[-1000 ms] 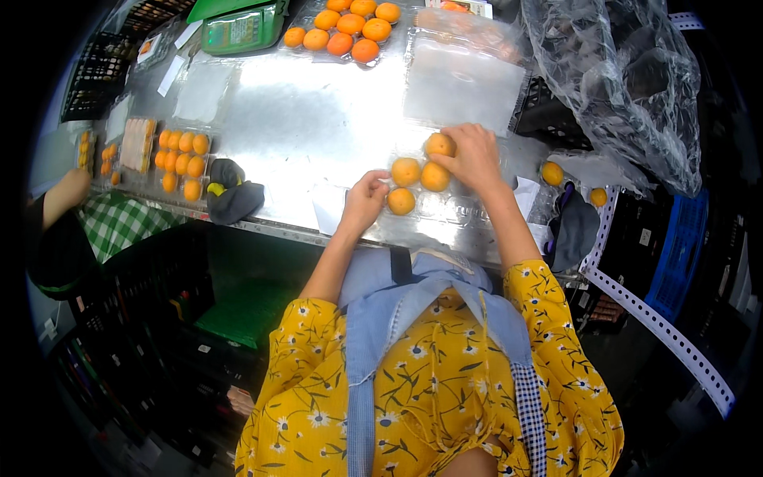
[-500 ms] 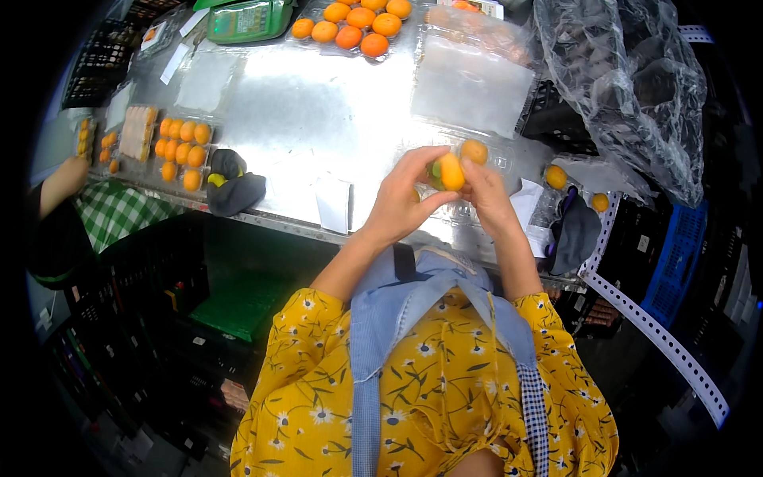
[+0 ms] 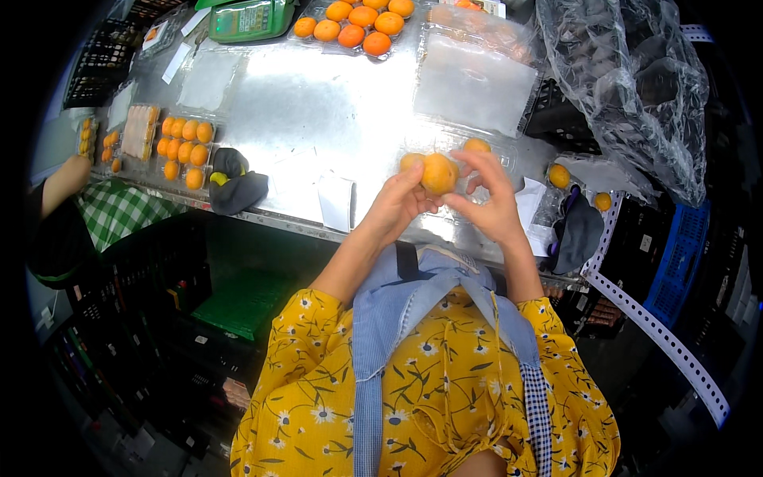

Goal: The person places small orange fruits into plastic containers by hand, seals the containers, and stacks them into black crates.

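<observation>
An orange mandarin [image 3: 439, 175] is held up in front of me between both hands. My left hand [image 3: 397, 205] has its fingertips curled against its left and lower side. The thumb and fingertips of my right hand [image 3: 489, 195] close on its right side. Beside it, at the left fingertips, shows another mandarin [image 3: 410, 161]; whether it is held or lies in the tray, I cannot tell. Below and beyond my hands is a clear plastic tray [image 3: 509, 151], with a mandarin [image 3: 477, 145] in it.
A filled tray of mandarins [image 3: 362, 24] and a green scale [image 3: 250, 21] stand at the back of the metal table [image 3: 294, 111]. Packed fruit [image 3: 187, 151] and dark gloves [image 3: 238, 191] lie left. At right are a plastic bag [image 3: 628, 87] and loose mandarins [image 3: 559, 176]. Another person's arm [image 3: 63, 183] reaches in far left.
The mandarin has turned in my hands, and its green patch no longer shows. My right hand's fingers have spread and shifted. The second mandarin at left shows more.
</observation>
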A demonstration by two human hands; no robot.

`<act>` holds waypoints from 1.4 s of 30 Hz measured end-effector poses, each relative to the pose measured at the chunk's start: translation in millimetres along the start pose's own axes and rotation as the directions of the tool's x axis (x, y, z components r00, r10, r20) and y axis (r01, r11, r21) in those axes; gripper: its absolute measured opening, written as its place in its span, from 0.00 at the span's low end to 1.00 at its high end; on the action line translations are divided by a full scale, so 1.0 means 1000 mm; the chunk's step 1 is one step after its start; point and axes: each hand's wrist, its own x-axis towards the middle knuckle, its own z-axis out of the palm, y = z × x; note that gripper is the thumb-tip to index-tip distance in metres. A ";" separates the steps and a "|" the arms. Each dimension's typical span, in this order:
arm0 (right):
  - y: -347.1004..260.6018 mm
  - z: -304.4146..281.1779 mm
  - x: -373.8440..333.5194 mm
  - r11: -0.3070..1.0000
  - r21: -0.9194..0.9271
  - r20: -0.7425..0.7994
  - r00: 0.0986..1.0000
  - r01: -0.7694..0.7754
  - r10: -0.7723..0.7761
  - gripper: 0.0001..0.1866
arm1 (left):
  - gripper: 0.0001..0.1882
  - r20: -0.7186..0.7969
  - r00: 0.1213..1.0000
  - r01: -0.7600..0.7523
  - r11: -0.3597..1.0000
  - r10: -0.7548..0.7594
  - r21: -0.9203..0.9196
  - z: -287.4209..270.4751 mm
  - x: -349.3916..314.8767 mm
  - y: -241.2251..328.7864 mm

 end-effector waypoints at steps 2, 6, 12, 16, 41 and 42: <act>-0.003 0.001 0.001 0.990 -0.128 0.069 0.996 0.066 -0.058 0.25 | 0.27 -0.028 1.000 0.010 1.000 -0.010 0.005 0.002 0.000 0.000; 0.003 0.003 0.001 0.983 -0.177 0.057 0.998 0.046 -0.036 0.26 | 0.27 -0.117 0.987 0.129 0.975 -0.109 0.181 0.001 -0.001 0.005; 0.038 -0.023 0.032 0.936 -0.352 -0.074 0.997 0.003 -0.031 0.24 | 0.22 -0.276 0.958 0.032 0.932 0.074 0.361 -0.023 -0.007 0.011; 0.054 -0.023 0.048 0.869 -0.487 0.092 0.995 0.084 -0.044 0.23 | 0.15 -0.336 0.933 0.012 0.922 0.129 0.388 -0.038 -0.011 0.009; 0.043 -0.002 0.031 0.751 -0.641 0.203 0.979 0.155 -0.029 0.20 | 0.17 -0.215 0.850 -0.034 0.457 0.481 0.889 -0.048 0.002 -0.012; 0.038 0.001 0.023 0.751 -0.642 0.203 0.979 0.155 -0.029 0.20 | 0.17 -0.214 0.850 -0.035 0.457 0.481 0.889 -0.043 0.004 -0.010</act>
